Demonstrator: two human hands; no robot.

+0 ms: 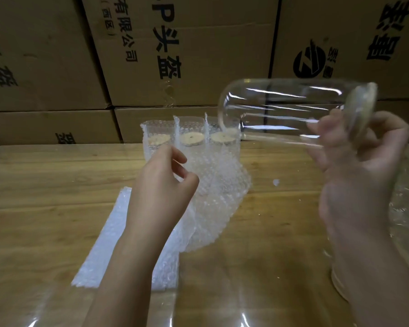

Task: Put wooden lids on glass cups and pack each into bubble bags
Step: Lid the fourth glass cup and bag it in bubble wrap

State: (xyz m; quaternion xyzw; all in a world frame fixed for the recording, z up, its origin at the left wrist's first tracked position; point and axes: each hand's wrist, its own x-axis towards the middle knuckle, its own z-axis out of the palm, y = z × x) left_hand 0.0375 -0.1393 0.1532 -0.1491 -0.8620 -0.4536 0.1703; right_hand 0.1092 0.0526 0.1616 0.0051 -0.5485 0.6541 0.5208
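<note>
Right hand [354, 166], blurred: grip closed round the lidded end of a glass cup [281, 109]. The cup is held on its side above the tabletop [33, 185], wooden lid [364, 107] at its right end and base pointing left.

Left hand [165, 185]: fingers curled, and I read the grip as pinching the edge of a loose bubble bag [217, 197] that hangs beside it.

Behind it, three packed cups [191, 138] stand in a row, upright in bubble wrap, lids showing. Stack of flat bags [109, 244] lies under the left forearm. Cardboard boxes [198, 55] wall the back.
</note>
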